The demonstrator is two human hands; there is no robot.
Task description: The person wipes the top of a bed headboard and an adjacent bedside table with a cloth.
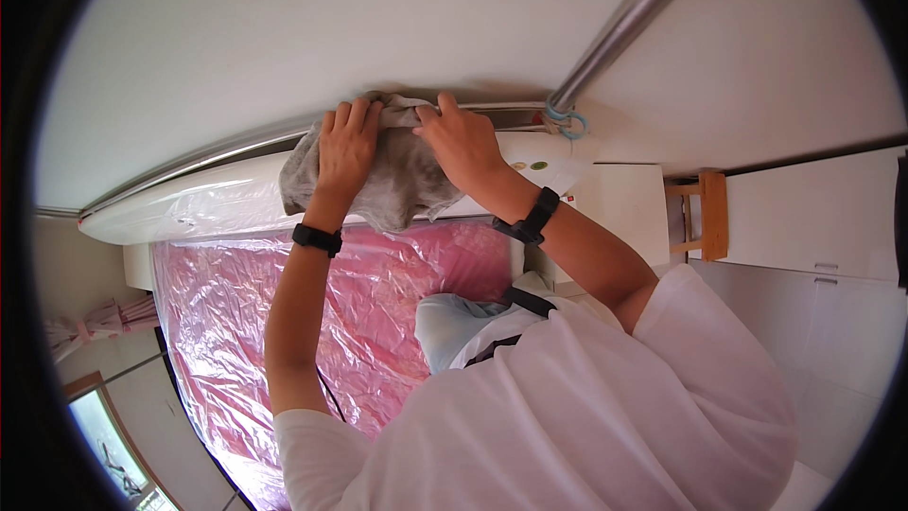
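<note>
Nearest: wearer's white T-shirt, a pale blue trouser leg showing beyond its hem. Both bare forearms reach up and away; black wristband on the left wrist, another on the right.

Left hand: fingers bent, gripping the grey cloth near its upper edge. Right hand: closed on a fold of the same cloth, just beside the left. Cloth bunched at the top, draped over the front of a long white wall-type air conditioner, lower corners loose. Two small oval stickers on the casing, right of the cloth.

Below the unit: clear plastic sheeting, crinkled and glossy, over a pink surface; what lies underneath, cannot tell.

Silver pole slants up from the unit's right end, pale blue rings by its foot. Farther right, a wooden frame beside white cabinets. Far left: gathered pink curtain, and below it a wood-framed window.
</note>
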